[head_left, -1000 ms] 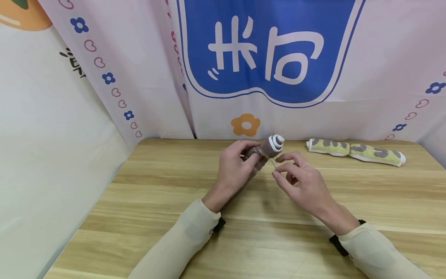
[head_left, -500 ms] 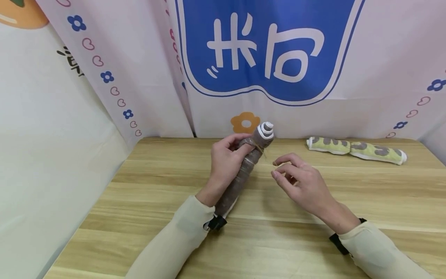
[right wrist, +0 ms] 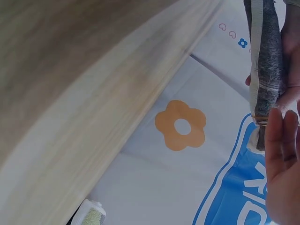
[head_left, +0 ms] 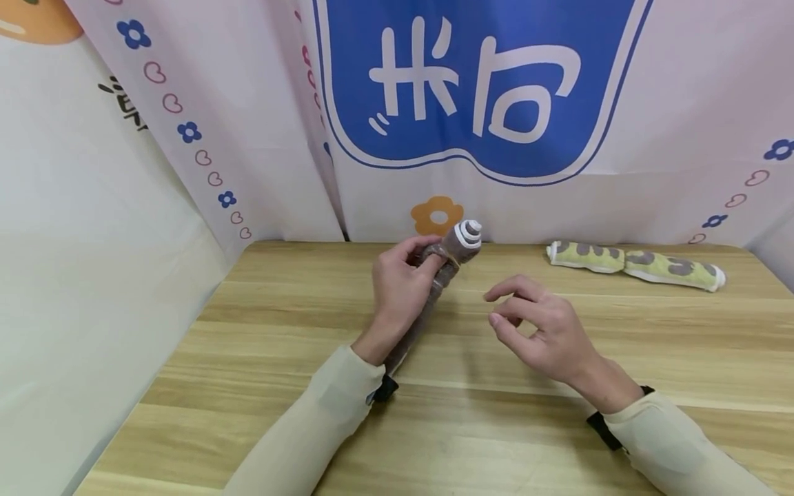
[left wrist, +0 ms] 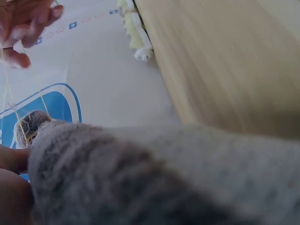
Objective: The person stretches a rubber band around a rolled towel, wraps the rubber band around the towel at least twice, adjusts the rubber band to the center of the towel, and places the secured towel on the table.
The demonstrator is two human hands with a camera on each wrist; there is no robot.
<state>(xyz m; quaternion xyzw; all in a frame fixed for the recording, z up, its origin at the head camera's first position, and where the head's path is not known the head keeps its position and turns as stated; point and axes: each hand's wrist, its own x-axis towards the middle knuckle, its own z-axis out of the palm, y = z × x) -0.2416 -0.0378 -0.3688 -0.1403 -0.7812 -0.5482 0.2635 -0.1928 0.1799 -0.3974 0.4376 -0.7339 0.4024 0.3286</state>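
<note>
My left hand [head_left: 400, 286] grips a rolled-up grey-brown towel [head_left: 426, 315] with white edges, thumb lying across it just below the spiral end. A thin yellowish rubber band [right wrist: 260, 120] circles the towel near that end, pinching it into a neck. The towel slants up and away over the table, its lower part running beneath the left wrist. To its right, my right hand [head_left: 546, 331] hovers apart from it, fingers loosely bent and thumb separate from the fingertips. In the left wrist view, thin yellow strands [left wrist: 10, 93] stretch between the towel's neck and the right hand.
A second rolled towel [head_left: 673, 269], yellow-green with grey patches and tied in at its middle, lies along the back right edge of the wooden table [head_left: 298, 303]. Behind the table hangs a printed white curtain [head_left: 273, 172] with a blue sign and an orange flower.
The strand stretched between the hands in the head view is no longer seen there. My left hand has drawn back left with the towel; the right hand's fingers have spread apart.
</note>
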